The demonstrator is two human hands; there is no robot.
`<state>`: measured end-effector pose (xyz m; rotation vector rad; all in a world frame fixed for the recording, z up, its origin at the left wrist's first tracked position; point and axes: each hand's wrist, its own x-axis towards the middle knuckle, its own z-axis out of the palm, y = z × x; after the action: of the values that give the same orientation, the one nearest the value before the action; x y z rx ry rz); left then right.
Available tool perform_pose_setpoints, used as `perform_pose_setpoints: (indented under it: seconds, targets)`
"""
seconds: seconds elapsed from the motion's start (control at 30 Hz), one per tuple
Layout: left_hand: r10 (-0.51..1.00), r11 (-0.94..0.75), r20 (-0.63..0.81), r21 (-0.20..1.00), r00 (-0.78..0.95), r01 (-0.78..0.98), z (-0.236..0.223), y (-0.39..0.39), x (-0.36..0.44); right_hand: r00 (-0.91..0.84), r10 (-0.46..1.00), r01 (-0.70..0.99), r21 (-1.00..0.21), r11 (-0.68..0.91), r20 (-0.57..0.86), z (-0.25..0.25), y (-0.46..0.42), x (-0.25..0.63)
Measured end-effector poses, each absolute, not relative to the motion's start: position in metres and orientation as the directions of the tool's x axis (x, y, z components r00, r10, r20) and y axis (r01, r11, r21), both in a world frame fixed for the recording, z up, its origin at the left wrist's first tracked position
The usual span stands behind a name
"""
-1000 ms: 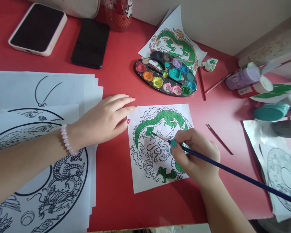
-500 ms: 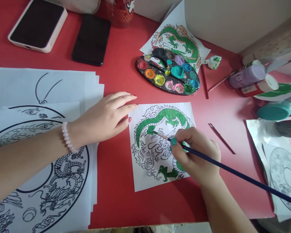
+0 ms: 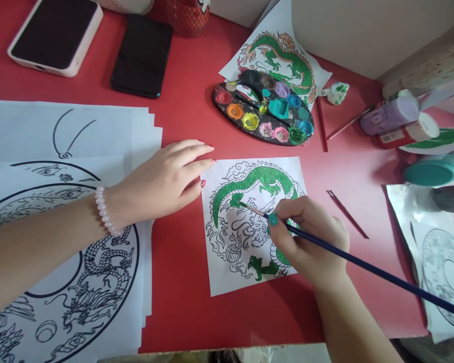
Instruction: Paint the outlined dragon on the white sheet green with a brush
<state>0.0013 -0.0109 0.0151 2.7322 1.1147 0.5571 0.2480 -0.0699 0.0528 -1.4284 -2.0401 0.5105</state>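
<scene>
My right hand [image 3: 310, 237] pinches a long blue paintbrush [image 3: 363, 258] near its metal collar. The brush tip touches a green-painted leg on the dragon drawing [image 3: 227, 282], a white sheet with a black outline. Much of the dragon's body is green; its head and the flames around it are uncoloured. My left hand [image 3: 166, 179] lies flat with fingers stretched out, its fingertips at the sheet's upper left edge. It holds nothing, and a pale pink bead bracelet [image 3: 103, 212] circles the wrist. My right hand covers part of the drawing's right side.
Beyond the drawing lies a paint palette [image 3: 245, 133] overlapping a coloured dragon picture [image 3: 306, 65]. Printed sheets [image 3: 136, 302] are stacked at left, below two black-screened devices [image 3: 142, 55]. A thin brush [image 3: 348, 214] and paint bottles [image 3: 389, 113] are at right.
The view has shifted slightly. The brush tip stays on the same green leg, with barely any movement of the right hand. My left hand keeps its place by the sheet.
</scene>
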Motion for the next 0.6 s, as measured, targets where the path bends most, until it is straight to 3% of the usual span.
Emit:
perform_pose_setpoints:
  seconds: [0.6]
  targets:
    - [0.701, -0.713, 0.275, 0.260, 0.658, 0.651, 0.0146, -0.0107, 0.0010, -0.251, 0.931, 0.750, -0.555, 0.360, 0.265, 0.0550, -0.0689, 0.2476]
